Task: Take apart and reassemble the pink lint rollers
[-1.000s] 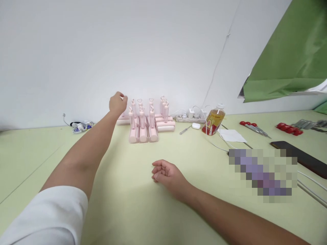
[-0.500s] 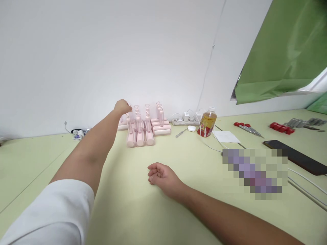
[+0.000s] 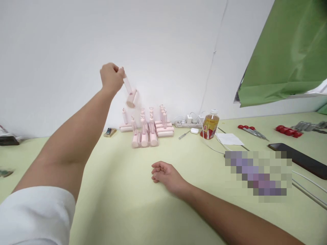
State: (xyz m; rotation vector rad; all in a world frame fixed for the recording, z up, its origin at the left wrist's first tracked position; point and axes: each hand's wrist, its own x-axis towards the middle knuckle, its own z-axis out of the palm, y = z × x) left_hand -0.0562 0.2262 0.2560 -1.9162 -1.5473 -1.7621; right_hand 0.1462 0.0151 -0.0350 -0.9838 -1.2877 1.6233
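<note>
High in front of the wall, my left hand (image 3: 112,77) is closed on the handle end of a pale pink lint roller (image 3: 131,97). The roller hangs tilted from my fingers, its head lowest and slightly blurred. Below it, several more pink lint rollers (image 3: 144,137) stand grouped at the back of the table, handles upward. One lint roller (image 3: 126,128) sits at the group's left end. My right hand (image 3: 166,175) rests on the table, palm inward, fingers loosely curled and holding nothing.
Right of the rollers lie a power strip (image 3: 181,124), a screwdriver (image 3: 184,135) and a white case (image 3: 194,130). A drink bottle (image 3: 209,126) stands by white paper (image 3: 230,139). Farther right are red-handled tools (image 3: 251,131) and a black phone (image 3: 297,159). A small box (image 3: 109,133) lies left.
My left hand has risen from the back of the group, lifting a lint roller up and to the left. The right hand stays on the table. The view has shifted slightly left.
</note>
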